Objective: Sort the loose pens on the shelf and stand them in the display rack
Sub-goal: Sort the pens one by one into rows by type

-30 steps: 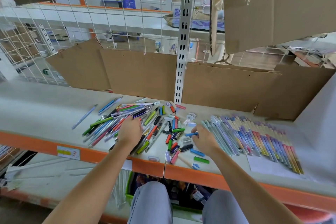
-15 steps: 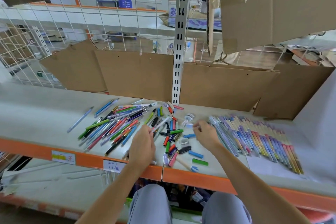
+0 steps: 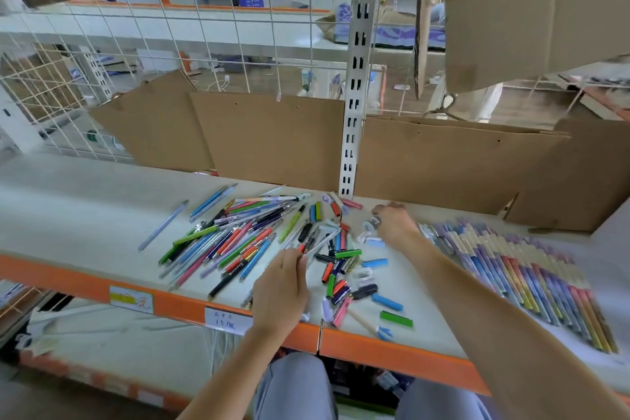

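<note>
the left hand [image 3: 279, 286], low centre of the frame, pinches a pale slim pen [image 3: 322, 242] by its near end, fingers together on it, the barrel pointing up and right over the pile. the right hand [image 3: 392, 223], just right of centre, reaches toward the back of the shelf [image 3: 68, 211] with fingers curled over small pale caps [image 3: 370, 227]; whether it actually grips one i cannot tell.

the loose pens [image 3: 238, 239] lie in a crossed heap left of centre, with short caps and stubs scattered toward the orange front rail [image 3: 392, 351]. at the right of the frame a long row of pens [image 3: 531, 273] lies side by side, fanned and neat, so some sorting looks done. no display rack shows anywhere, and nothing stands upright, so i judge the task at an early stage: most of the heap is unsorted and the standing step is not begun.

two labels sit on the rail at lower left: a yellow one [image 3: 131, 298] with a handwritten mark i cannot read, and a white tag [image 3: 226, 319] that seems to read "13", the rest unclear.
</note>
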